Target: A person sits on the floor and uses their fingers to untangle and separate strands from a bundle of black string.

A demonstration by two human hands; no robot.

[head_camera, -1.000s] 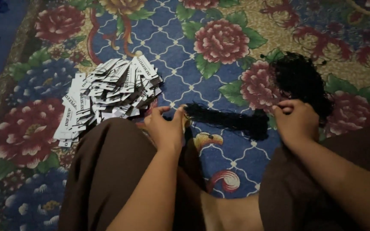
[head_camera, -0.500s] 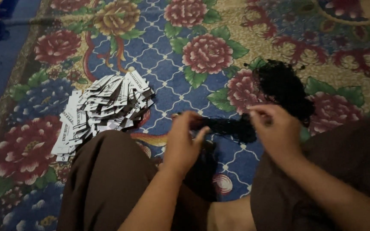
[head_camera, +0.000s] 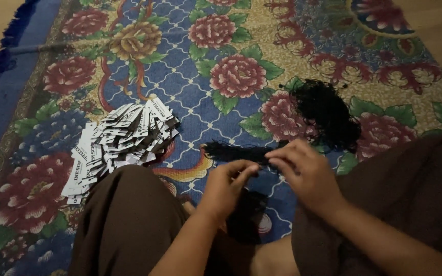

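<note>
Above the floral carpet (head_camera: 190,128), both hands (head_camera: 269,176) meet fingertip to fingertip, pinching a black string bundle (head_camera: 234,152).

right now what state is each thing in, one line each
left hand: fingertips pinching the bundle of black threads
right hand: fingers closed on the same bundle
bundle of black threads: stretched sideways, held just above the carpet
pile of black threads: loose and tangled, lying on the carpet
white paper tags: heaped in an untidy overlapping pile
carpet: spread flat
</note>
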